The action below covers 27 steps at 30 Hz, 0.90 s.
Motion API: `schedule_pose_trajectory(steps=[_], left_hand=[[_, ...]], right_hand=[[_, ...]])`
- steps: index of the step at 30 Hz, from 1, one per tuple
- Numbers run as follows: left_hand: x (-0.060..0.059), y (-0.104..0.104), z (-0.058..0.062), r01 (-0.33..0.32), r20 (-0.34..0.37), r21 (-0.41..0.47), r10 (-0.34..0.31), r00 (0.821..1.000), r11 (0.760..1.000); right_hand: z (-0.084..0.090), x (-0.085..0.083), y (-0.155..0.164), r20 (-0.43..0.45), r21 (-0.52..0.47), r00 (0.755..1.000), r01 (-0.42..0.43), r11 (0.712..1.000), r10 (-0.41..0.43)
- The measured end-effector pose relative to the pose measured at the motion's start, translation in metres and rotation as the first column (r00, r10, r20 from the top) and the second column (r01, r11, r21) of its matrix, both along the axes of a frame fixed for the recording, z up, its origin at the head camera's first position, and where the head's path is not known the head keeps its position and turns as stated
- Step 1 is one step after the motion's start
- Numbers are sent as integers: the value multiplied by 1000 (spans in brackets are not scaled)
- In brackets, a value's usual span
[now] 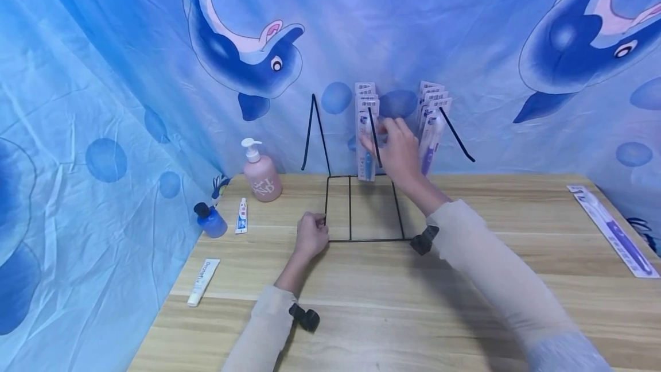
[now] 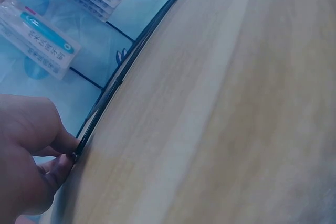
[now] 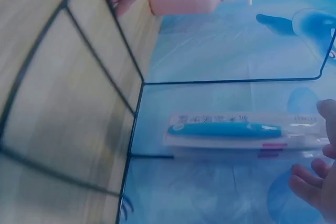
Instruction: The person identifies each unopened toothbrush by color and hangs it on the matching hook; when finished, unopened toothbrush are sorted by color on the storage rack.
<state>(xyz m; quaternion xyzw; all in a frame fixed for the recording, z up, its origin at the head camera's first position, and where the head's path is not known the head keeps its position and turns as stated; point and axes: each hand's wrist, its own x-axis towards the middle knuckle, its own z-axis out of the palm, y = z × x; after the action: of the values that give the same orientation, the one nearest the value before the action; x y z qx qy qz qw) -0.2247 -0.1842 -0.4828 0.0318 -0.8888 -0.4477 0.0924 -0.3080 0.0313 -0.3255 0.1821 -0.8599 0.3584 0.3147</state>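
rack stability and hanging stock: risks noted

near edge: the left hand [image 1: 311, 236] is closed in a pinch on the front left corner of the wire rack [image 1: 364, 209], thumb and curled fingers clamped on the thin base rod where it lies on the table [image 1: 465, 314]. the left wrist view confirms the rod caught between the fingertips. judgement: this pinch looks like the only thing steadying the frame; if it slackens, the light base could slide or tip on the smooth wood.

middle: the rack's base lies flat on the table, its prongs rising toward the curtain.

far: the right hand [image 1: 395, 148] reaches up to the left row of toothbrush packs [image 1: 366, 131] hanging on a prong, fingers spread and lightly bent about the front pack. whether it actually grips the pack cannot be told; the right wrist view shows the fingertips just beside the card, perhaps touching. a second row of packs [image 1: 432, 125] hangs on the right prong.

risks, as judged:
- a pull or push on the front pack could drag its neighbours off the prong.
- sideways force at the top could lever the rack over, since the packs hang high.
- the pink pump bottle [image 1: 260, 174] stands near the rack's left side and could be knocked if the frame shifts.
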Motion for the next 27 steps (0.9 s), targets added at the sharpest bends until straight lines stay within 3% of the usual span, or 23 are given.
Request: schedule_pose_trajectory(steps=[6, 8, 13, 16, 18, 21, 24, 27], left_hand=[[-1, 2, 2, -3, 14, 11, 3, 1000, 1000], [-2, 0, 4, -12, 11, 17, 12, 1000, 1000], [-3, -6, 9, -25, -13, -1, 25, 1000, 1000], [-2, -6, 10, -25, -15, -6, 25, 1000, 1000], [-1, -7, 9, -28, -9, -3, 28, 1000, 1000], [1, -9, 7, -28, -7, -6, 28, 1000, 1000], [3, -11, 2, -26, 7, -7, 26, 1000, 1000], [5, -12, -2, -30, 23, -7, 31, 999, 1000]], right_hand=[[-8, 22, 40, 24, 91, 1000, 7, 996, -9], [-13, 27, 59, -8, 119, 1000, 5, 993, -4], [-22, 37, 130, 125, 174, 991, 26, 984, -49], [-29, 39, 184, 229, 237, 958, 119, 964, -174], [-36, 37, 220, 245, 286, 926, 215, 934, -288], [-47, 33, 270, 325, 368, 838, 315, 875, -439], [-59, 27, 312, 429, 453, 734, 330, 828, -527], [-72, 19, 345, 489, 512, 649, 328, 794, -583]])
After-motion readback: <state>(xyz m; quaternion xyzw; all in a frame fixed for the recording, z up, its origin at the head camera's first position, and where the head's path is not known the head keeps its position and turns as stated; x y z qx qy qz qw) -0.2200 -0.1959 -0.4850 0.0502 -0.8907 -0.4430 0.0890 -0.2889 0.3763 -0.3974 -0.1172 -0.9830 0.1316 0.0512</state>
